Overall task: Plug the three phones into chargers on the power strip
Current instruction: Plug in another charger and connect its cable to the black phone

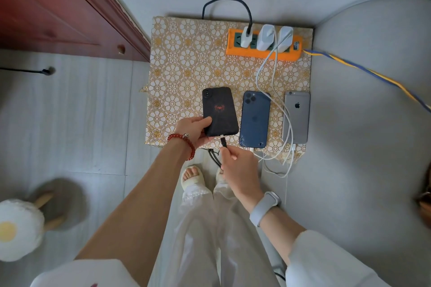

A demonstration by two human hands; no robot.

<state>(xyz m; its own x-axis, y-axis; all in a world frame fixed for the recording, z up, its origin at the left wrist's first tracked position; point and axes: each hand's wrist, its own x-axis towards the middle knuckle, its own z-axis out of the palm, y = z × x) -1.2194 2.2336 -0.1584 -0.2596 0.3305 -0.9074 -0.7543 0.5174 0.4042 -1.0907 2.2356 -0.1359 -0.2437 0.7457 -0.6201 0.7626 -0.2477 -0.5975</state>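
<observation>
A black phone with a red spider mark lies face down on the patterned table; my left hand grips its near left corner. My right hand pinches the black cable's plug, whose tip sits at the phone's bottom port. To the right lie a blue phone and a grey phone, with white cables running past them to their near ends. An orange power strip at the table's far right holds three white chargers.
A dark red cabinet stands at the left. A grey rounded seat borders the table on the right. A blue-yellow cord leaves the strip rightwards. Black cable loops behind the table. My feet in slippers stand by the near edge.
</observation>
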